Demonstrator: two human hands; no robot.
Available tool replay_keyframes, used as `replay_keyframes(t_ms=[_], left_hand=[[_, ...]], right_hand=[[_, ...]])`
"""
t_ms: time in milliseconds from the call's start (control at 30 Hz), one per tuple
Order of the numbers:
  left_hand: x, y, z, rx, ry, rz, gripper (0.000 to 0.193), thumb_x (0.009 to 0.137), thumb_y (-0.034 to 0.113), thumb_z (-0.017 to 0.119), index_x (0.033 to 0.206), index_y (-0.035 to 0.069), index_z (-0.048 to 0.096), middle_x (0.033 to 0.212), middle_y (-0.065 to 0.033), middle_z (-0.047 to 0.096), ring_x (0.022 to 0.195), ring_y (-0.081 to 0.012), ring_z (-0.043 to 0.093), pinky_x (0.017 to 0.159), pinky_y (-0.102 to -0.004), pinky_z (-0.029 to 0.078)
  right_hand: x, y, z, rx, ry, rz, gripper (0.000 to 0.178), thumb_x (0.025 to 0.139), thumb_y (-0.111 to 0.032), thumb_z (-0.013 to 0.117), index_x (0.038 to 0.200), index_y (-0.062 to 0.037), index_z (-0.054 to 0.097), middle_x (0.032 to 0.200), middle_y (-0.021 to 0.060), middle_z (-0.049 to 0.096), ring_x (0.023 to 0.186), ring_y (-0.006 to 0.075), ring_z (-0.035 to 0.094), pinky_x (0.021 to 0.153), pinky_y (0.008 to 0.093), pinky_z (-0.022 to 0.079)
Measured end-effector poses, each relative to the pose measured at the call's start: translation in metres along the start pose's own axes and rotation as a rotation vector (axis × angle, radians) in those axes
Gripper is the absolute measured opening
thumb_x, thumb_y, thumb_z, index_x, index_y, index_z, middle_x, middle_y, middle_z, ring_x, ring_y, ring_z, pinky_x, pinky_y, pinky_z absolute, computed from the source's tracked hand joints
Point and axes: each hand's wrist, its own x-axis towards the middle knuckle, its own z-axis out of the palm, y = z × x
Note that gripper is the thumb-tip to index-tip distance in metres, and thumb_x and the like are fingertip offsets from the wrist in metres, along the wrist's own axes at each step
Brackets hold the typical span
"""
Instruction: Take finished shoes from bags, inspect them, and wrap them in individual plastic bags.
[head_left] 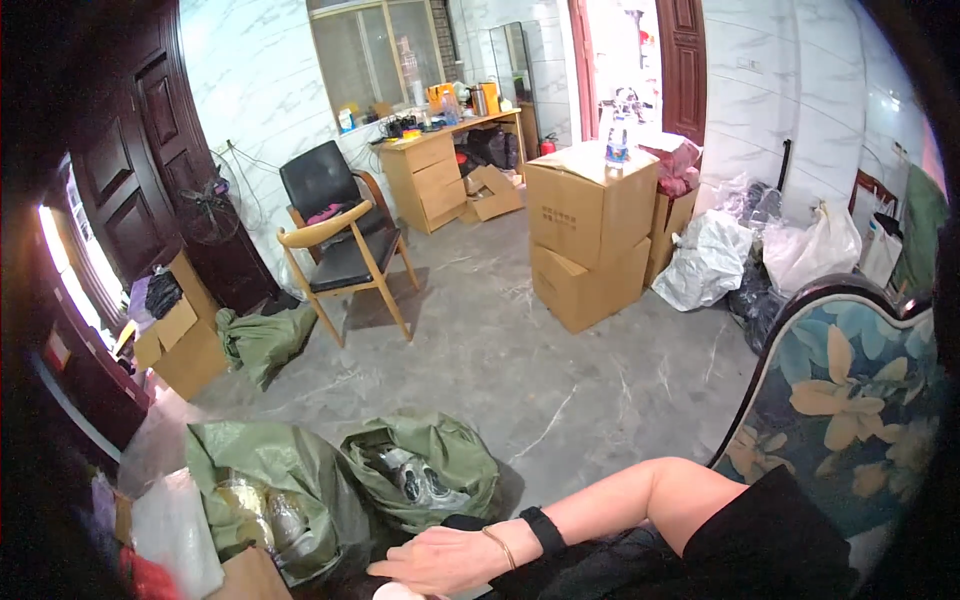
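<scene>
My right hand (440, 562) reaches in from the right at the lower edge, back of the hand up, with a black wristband (543, 531) and a thin bracelet on the wrist. Its fingers point left and curl down over something. Part of a white object (398, 592) shows just below them, cut off by the frame, so its kind is unclear. My left hand is out of sight. Beyond the fingers, an open green sack (335, 480) holds clear-wrapped goods (262, 515). Another green sack (470, 445), also open, has grey-and-white shoes (425, 480) inside.
Cardboard boxes (590, 225) are stacked mid-room, a bottle (617, 140) on top. White bags (705, 262) lie along the right wall. A floral-backed seat (835, 400) stands at right. Further off are wooden armchairs (340, 235), a desk (425, 165) and a box (185, 340) by the doors.
</scene>
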Motion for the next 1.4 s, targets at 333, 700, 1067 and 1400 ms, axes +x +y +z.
replay_keyframes(t_ms=[333, 700, 1067, 1400], left_hand=[[-0.016, 0.020, -0.016, 0.037, -0.207, 0.175, 0.049, 0.075, 0.012, 0.076, 0.118, -0.002, 0.057, 0.108, -0.0152, 0.065, 0.096, -0.0225, 0.061, 0.080, -0.0344, 0.050], [-0.026, 0.054, -0.032, 0.068, -0.438, 0.068, 0.062, 0.073, 0.022, 0.081, 0.124, -0.001, 0.054, 0.106, -0.0136, 0.067, 0.098, -0.0240, 0.063, 0.083, -0.0348, 0.050], [-0.027, 0.056, -0.034, -0.018, -0.592, 0.094, 0.072, 0.065, 0.025, 0.086, 0.125, 0.000, 0.054, 0.112, -0.0122, 0.065, 0.105, -0.0221, 0.062, 0.092, -0.0344, 0.047], [-0.019, 0.089, -0.037, -0.158, -0.791, 0.145, 0.075, 0.062, 0.023, 0.088, 0.125, 0.000, 0.055, 0.114, -0.0118, 0.064, 0.108, -0.0216, 0.061, 0.095, -0.0348, 0.046]], right_hand=[[0.017, -0.049, -0.020, -0.006, 0.005, -0.101, 0.028, 0.075, -0.035, 0.063, 0.073, -0.0077, 0.057, 0.060, 0.0119, 0.055, 0.055, 0.0330, 0.056, 0.049, 0.0423, 0.045], [0.020, -0.076, -0.073, -0.130, -0.276, -0.229, 0.038, 0.080, -0.048, 0.064, 0.084, -0.0100, 0.062, 0.074, 0.0137, 0.064, 0.058, 0.0336, 0.062, 0.049, 0.0411, 0.048], [0.050, -0.093, -0.135, -0.139, -1.087, -0.442, 0.045, 0.099, -0.026, 0.053, 0.141, -0.0115, 0.048, 0.138, 0.0237, 0.047, 0.119, 0.0381, 0.050, 0.099, 0.0448, 0.042], [0.029, -0.048, -0.160, 0.567, -0.525, -0.631, 0.050, 0.093, -0.023, 0.062, 0.138, -0.0062, 0.050, 0.134, 0.0195, 0.051, 0.124, 0.0346, 0.049, 0.102, 0.0407, 0.041]])
